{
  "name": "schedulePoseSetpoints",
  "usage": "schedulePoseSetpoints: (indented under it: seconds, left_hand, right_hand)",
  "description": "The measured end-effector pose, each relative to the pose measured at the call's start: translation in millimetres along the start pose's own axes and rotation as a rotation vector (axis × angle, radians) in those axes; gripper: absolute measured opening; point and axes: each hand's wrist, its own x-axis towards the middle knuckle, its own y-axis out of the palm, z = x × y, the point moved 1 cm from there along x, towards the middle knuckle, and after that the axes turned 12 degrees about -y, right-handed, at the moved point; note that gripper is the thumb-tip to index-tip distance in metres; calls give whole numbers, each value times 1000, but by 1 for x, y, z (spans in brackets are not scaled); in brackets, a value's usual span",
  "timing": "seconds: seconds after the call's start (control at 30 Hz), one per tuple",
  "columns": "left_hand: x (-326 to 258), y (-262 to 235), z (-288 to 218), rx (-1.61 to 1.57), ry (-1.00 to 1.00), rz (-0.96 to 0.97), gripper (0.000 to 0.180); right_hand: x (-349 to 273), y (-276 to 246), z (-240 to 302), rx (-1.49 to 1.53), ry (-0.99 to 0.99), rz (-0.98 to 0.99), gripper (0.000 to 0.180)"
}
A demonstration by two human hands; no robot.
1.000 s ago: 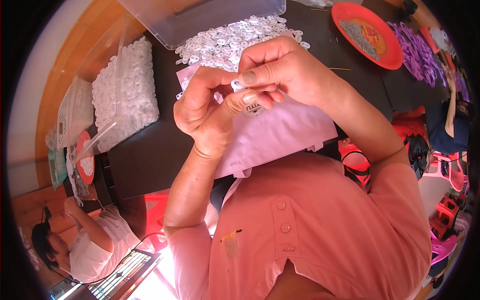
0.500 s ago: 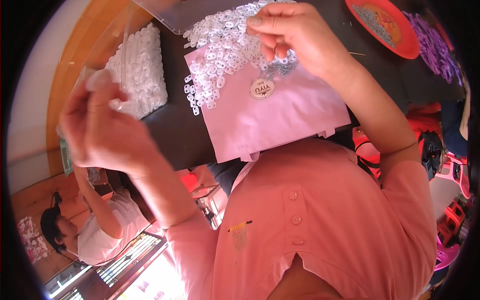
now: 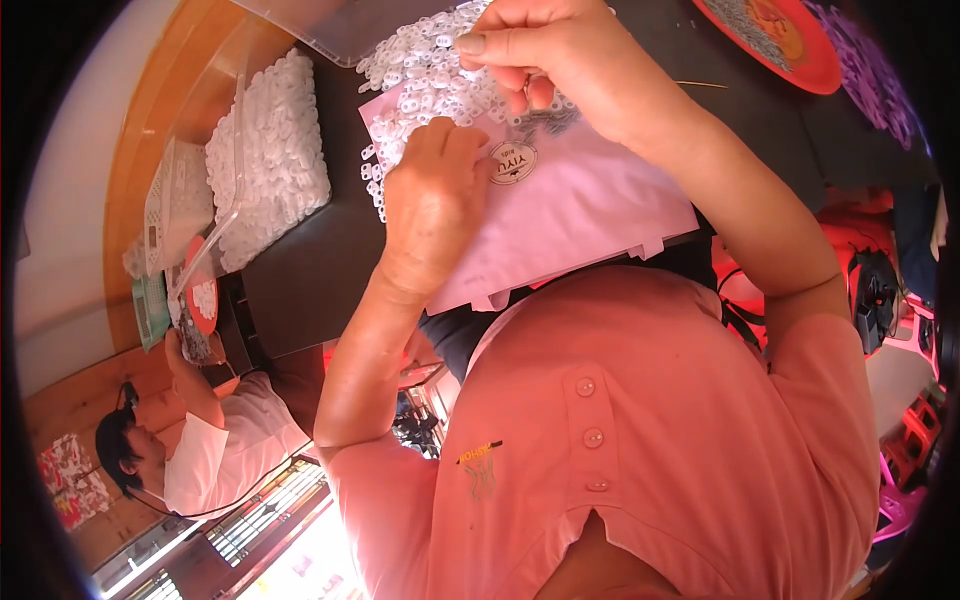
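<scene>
My left hand (image 3: 435,205) is over the left part of a pile of small white plastic pieces with two holes (image 3: 415,85). Its fingers bend down toward the pieces, and their tips are hidden. Farther right, my right hand (image 3: 565,65) is raised above the pile with thumb and forefinger pinched together. What they hold, if anything, is too small to make out. Beneath both hands lies a pink cloth bag (image 3: 570,225) with a round pale label (image 3: 513,162). A small heap of thin grey metal pieces (image 3: 548,122) rests on it below my right hand.
A clear container of white pieces (image 3: 268,160) stands at left. At far right are a red plate (image 3: 825,75) with grey bits and a purple heap (image 3: 865,85). A thin stick (image 3: 702,84) lies on the dark table (image 3: 300,290). Another person (image 3: 225,440) sits at lower left.
My left hand has come from above the container at left over to the pile on the bag. My right hand, still pinched, has shifted slightly left and up in the picture.
</scene>
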Motion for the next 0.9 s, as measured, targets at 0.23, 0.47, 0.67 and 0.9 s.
schedulePoseSetpoints:
  seconds: [0.23,0.47,0.67,0.9]
  left_hand:
    - [-2,20,9,2,15,-30,14]
    - [0,28,12,103,-1,-91,10]
    - [-1,24,15,162,6,-76,11]
    - [0,19,20,-39,-81,-158,7]
  right_hand:
    - [-2,2,-2,-36,-68,67,22]
    - [-6,4,-3,-60,-48,69,21]
    - [-4,3,-15,-300,-113,81,23]
    - [-5,7,-18,-338,-143,36,19]
